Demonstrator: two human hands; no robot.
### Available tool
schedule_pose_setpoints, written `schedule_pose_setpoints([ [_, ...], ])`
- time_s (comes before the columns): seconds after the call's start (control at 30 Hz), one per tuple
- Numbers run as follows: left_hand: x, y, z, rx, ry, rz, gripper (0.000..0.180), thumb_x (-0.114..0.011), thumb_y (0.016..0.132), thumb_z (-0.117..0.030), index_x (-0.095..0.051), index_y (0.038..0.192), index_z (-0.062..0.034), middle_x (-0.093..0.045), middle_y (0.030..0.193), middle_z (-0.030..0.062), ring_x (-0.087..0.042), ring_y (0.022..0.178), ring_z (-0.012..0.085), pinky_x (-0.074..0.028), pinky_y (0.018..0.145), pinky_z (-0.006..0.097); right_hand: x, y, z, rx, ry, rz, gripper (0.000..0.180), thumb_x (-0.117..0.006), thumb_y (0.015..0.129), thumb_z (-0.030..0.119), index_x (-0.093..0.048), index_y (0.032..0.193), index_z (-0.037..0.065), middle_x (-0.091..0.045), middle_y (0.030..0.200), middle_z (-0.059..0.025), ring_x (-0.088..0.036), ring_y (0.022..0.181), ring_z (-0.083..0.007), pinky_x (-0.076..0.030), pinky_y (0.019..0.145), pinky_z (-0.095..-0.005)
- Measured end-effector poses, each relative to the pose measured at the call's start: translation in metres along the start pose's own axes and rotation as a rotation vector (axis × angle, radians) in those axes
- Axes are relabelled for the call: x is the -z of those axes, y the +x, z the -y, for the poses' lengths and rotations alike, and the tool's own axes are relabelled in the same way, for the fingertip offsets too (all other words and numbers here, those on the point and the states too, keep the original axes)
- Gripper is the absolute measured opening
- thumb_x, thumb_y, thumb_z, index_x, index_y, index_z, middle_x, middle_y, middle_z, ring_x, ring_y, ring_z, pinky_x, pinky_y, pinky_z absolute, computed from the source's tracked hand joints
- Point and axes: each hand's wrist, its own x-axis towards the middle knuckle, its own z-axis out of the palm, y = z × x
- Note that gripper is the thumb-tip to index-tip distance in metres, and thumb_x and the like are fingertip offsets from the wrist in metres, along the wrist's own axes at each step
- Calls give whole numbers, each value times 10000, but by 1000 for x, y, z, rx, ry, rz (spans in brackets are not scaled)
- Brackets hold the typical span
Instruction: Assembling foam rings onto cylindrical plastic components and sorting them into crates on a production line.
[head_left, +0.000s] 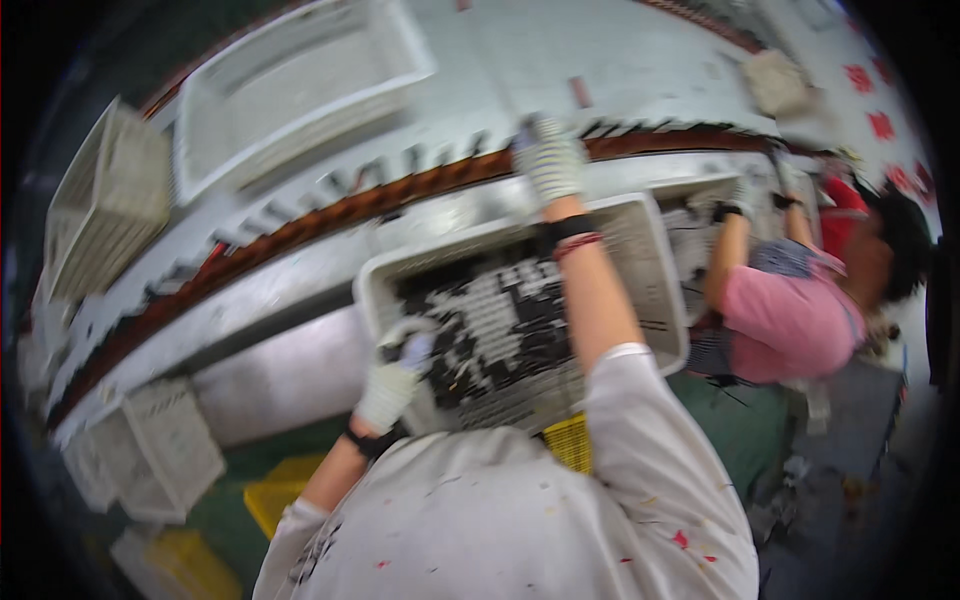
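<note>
The right arm (603,305) is stretched well forward from the body and angled slightly leftward, with the right hand (550,165) clad in a striped pale glove and its fingers too blurred to be read. The left arm (335,475) is held lower and closer in, slanted inward, its left hand (388,390) also gloved in white and its fingers (405,328) bent forward. Each wrist is circled by a dark band (567,230), a red bracelet (577,246) being worn behind the right one, and bare skin is exposed between bands and pale sleeves (660,440).

Pieces (497,312) in crate (672,300), co-worker (790,325) at right, apparently stacked bins (115,215) left.
</note>
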Motion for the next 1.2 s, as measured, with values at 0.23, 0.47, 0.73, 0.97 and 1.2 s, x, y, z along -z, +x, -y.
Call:
schedule_pose_setpoints([
  [0.23,19,8,-12,121,-226,-63,509,-512,860,-603,-564,926,-101,-577,664,16,-508,494,66,-374,392,186,7,9,64,-29,235,228,237,-633,810,321,-609,860,91,-644,838,-198,-629,825,-370,-498,724,-463],
  [0.47,17,4,-18,162,-462,-21,561,-525,796,-684,-486,884,-132,-559,668,20,-510,512,75,-376,386,199,22,-43,88,-163,604,343,382,-639,814,247,-544,1135,63,-633,984,-221,-596,939,-394,-477,826,-438],
  [0.73,10,15,-7,137,-553,11,590,-516,778,-712,-552,879,-132,-532,631,-11,-518,498,82,-376,377,204,119,-168,103,-85,1275,930,384,-577,909,237,-546,1202,-10,-634,1090,-120,-609,947,-178,-475,857,-304],
  [0.97,-15,22,-7,-33,-379,-35,522,-530,857,-594,-575,939,-80,-580,665,-1,-547,519,78,-423,428,200,106,-173,86,-199,1096,384,186,-584,856,97,-588,1007,-12,-638,932,-130,-625,889,-195,-501,772,-316],
  [1.2,-2,14,5,-179,125,81,87,-623,868,-163,-599,900,-86,-605,768,41,-578,668,137,-460,582,282,91,-108,11,-513,1351,180,290,-528,947,159,-543,1193,6,-608,900,-52,-604,757,-110,-523,671,-237],
])
